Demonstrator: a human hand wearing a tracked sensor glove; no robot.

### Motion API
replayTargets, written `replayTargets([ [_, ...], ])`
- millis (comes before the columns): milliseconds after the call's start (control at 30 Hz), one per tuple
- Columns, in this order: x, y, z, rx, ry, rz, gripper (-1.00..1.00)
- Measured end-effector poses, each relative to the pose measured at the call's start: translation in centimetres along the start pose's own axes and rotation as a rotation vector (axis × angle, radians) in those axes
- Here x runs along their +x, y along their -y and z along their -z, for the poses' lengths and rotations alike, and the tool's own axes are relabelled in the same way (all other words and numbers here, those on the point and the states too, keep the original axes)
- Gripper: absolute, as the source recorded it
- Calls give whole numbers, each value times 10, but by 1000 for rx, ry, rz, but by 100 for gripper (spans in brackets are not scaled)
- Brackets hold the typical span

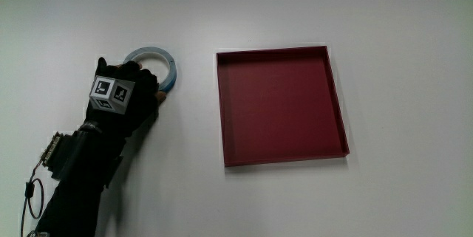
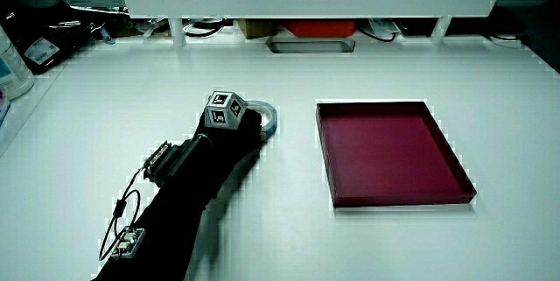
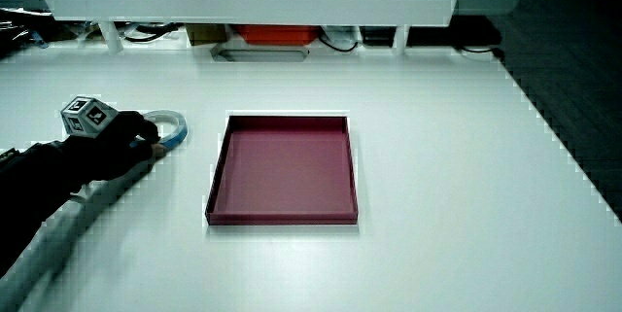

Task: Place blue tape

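The blue tape is a pale blue ring lying flat on the white table, beside the red tray. The gloved hand lies over the part of the ring nearest the person, its fingers curled onto the rim. A patterned cube sits on the back of the hand. In both side views the tape shows just past the hand, low against the table. The tray holds nothing.
The forearm, with a small device and a cable strapped to it, reaches in from the person's edge of the table. A low white partition with clutter under it runs along the table's farthest edge.
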Motion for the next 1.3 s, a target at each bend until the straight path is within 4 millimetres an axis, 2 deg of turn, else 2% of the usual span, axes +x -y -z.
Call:
replayTargets([
  [33, -4, -1, 6, -3, 14, 2, 0],
  [167, -2, -1, 4, -2, 4, 7, 0],
  [200, -6, -3, 9, -16, 34, -10, 0],
  [733, -4, -1, 2, -46, 10, -30, -55],
  [767, -9, -2, 7, -47, 40, -40, -59],
  [1033, -2, 16, -10, -2, 5, -22, -86],
  [1067, -10, 17, 0, 12, 60, 17, -90],
  [1133, 3, 28, -22, -69, 45, -22, -97],
  [1233, 9, 40, -33, -184, 101, -59, -100],
  [1267, -1, 43, -18, -213, 218, -76, -100],
  [1300, 19, 53, -45, -256, 120, -85, -100],
])
